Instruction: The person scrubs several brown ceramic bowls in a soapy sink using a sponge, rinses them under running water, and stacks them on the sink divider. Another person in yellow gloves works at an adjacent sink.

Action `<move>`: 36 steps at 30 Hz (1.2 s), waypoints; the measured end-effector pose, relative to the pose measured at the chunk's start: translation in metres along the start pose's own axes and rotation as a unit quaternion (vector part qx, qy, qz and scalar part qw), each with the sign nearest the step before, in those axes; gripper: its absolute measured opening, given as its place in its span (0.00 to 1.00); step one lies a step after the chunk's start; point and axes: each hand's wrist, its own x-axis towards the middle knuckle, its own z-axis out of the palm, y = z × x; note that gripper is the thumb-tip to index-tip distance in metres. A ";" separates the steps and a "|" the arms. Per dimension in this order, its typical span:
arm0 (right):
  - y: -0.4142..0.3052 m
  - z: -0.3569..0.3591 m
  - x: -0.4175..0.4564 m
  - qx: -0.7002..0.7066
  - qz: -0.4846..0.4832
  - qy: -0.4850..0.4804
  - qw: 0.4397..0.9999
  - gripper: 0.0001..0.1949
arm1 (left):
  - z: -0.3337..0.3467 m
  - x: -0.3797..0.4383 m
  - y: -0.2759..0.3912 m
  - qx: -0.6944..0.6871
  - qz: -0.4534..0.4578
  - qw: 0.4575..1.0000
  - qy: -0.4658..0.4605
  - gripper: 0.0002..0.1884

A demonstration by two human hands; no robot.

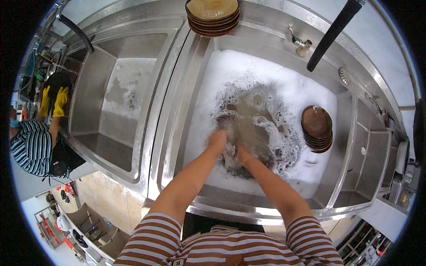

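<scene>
Both my hands reach down into the soapy water (246, 123) of a stainless steel sink (199, 83). My left hand (218, 139) is blurred, its fingers hidden under the murky water. Close by on the right, my right hand (243, 156) is sunk to about the wrist. Brownish shapes show dimly below the surface around them; I cannot tell what they are or whether either hand grips one. White foam (229, 66) rings the stirred patch. To the right of my hands, a stack of brown dishes (317, 124) stands in the foam.
A stack of brown-rimmed bowls (213, 20) sits on the sink's far ledge. Above the sink hangs a black hose (334, 36), near a metal tap (301, 44). Another basin (126, 89) lies left. Beyond it a person in yellow gloves (60, 101) works.
</scene>
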 end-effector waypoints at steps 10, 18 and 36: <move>-0.023 0.020 0.052 -0.089 -0.162 0.190 0.964 0.12 | 0.064 0.112 -0.119 -0.295 -0.055 0.939 -0.170 0.25; -0.014 -0.037 0.013 -0.276 0.077 -0.039 0.957 0.21 | 0.034 0.072 -0.066 0.287 0.225 0.919 -0.149 0.22; 0.020 -0.038 0.013 -0.340 -0.055 0.036 0.938 0.18 | 0.042 0.048 -0.014 0.365 0.213 0.894 -0.148 0.21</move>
